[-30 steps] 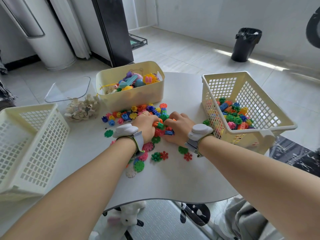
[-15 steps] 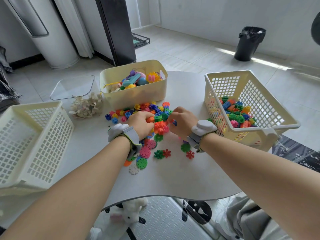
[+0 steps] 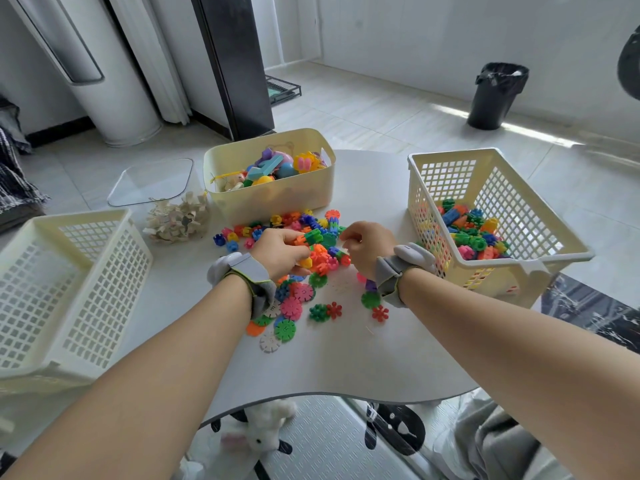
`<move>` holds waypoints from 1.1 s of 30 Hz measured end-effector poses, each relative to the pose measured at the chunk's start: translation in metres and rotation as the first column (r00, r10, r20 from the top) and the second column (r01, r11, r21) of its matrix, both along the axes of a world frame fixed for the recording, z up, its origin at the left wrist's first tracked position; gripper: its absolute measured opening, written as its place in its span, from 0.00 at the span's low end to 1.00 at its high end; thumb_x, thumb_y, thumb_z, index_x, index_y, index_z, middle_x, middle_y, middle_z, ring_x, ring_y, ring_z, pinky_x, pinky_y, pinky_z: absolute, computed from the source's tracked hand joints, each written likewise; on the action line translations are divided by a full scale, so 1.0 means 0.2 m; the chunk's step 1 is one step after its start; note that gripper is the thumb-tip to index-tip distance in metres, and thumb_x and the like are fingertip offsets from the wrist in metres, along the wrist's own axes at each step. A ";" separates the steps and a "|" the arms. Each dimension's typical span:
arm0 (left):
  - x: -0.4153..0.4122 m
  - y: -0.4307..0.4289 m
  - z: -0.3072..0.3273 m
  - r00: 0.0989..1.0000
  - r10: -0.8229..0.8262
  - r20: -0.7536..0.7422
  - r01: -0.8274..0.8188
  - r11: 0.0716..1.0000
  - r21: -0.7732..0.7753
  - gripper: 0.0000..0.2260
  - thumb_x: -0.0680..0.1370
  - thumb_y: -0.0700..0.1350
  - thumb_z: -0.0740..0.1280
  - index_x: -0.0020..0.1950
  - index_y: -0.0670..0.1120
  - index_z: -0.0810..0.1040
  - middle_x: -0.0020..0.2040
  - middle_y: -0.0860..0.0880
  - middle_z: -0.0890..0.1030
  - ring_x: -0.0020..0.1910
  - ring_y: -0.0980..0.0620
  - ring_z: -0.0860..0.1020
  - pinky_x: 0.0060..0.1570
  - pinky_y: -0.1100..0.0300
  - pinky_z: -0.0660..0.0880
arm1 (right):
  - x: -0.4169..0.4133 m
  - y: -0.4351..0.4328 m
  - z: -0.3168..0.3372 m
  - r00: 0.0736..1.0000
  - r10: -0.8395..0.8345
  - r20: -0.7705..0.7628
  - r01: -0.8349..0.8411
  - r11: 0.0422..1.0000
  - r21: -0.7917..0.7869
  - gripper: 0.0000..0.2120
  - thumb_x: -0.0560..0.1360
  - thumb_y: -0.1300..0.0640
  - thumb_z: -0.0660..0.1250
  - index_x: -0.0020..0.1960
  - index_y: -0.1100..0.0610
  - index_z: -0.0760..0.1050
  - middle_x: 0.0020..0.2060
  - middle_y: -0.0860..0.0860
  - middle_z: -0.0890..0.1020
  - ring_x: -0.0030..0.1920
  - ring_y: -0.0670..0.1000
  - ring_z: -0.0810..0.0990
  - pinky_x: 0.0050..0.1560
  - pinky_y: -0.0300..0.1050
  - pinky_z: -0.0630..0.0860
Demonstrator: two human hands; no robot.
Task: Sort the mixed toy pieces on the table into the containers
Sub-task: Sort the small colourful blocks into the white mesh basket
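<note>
Far left on the white round table [image 3: 346, 362] sits a cream plastic lattice basket [image 3: 107, 296], nothing visible inside it. Next along is a clear lid-like sheet [image 3: 152, 181], and just in front of it a heap of pale wooden pieces [image 3: 176, 220].

Moving to the middle, there's a solid cream plastic tub [image 3: 273, 206] holding assorted bright toys. Right against its front wall lies the mixed pile of small colourful plastic toy pieces [image 3: 294, 221], running toward the near edge into a scatter of flat snowflake-shaped discs [image 3: 291, 307] in pink, green, red and white.

The left hand [image 3: 278, 252], grey band on the wrist, is raised just above the pile. Its fingers and thumb are curled in, pinching a clump of orange and green interlocking blocks [image 3: 309, 237].

Just beside it is the right hand [image 3: 369, 247], banded too, over the pile's right side. Its fingers are curled under toward the left hand, and I cannot tell whether they pinch a piece.

Further right, a second cream lattice basket [image 3: 446, 174] stands close to that wrist, a layer of chunky multicoloured blocks [image 3: 474, 233] on its floor.

Far back right on the tiled floor is a black bin [image 3: 497, 95]. A white plush toy [image 3: 259, 434] lies under the table's near edge.
</note>
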State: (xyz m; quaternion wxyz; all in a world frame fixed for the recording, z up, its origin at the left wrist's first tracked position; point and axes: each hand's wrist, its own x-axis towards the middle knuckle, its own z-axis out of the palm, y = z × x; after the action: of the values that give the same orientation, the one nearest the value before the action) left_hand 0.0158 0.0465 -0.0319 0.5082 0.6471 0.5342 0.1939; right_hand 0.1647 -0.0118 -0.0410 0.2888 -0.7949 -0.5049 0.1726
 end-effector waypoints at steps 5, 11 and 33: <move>0.03 -0.03 0.07 0.998 -0.031 0.058 0.032 0.999 -0.021 0.10 0.74 0.32 0.67 0.55 0.36 0.77 0.33 0.45 0.78 0.26 0.57 0.78 0.32 0.60 0.81 | -0.01 -0.01 0.08 0.998 0.025 -0.059 -0.029 0.997 -0.065 0.15 0.76 0.67 0.58 0.51 0.55 0.82 0.52 0.52 0.82 0.51 0.54 0.79 0.55 0.47 0.77; 0.15 -0.07 0.25 0.982 -0.063 0.178 0.076 0.995 -0.067 0.09 0.76 0.32 0.65 0.55 0.37 0.77 0.41 0.44 0.78 0.36 0.50 0.79 0.34 0.61 0.80 | 0.03 -0.03 0.31 0.845 -0.068 -0.531 0.047 0.997 -0.053 0.08 0.76 0.68 0.62 0.50 0.62 0.79 0.42 0.57 0.79 0.45 0.55 0.79 0.51 0.50 0.80; 0.95 -0.37 0.51 0.878 -0.477 -0.029 0.478 0.874 0.093 0.12 0.70 0.32 0.67 0.53 0.35 0.78 0.44 0.38 0.80 0.46 0.42 0.80 0.53 0.49 0.78 | 0.70 -0.41 0.59 0.948 -0.250 -0.197 0.216 0.960 -0.179 0.11 0.73 0.64 0.66 0.55 0.58 0.80 0.52 0.56 0.81 0.52 0.55 0.81 0.53 0.52 0.80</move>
State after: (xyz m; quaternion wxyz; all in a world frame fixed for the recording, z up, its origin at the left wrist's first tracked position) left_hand 0.2057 -0.0278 0.0695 0.5068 0.7833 0.3493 0.0865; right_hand 0.3047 -0.0935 0.0769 0.2979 -0.8454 -0.3576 0.2621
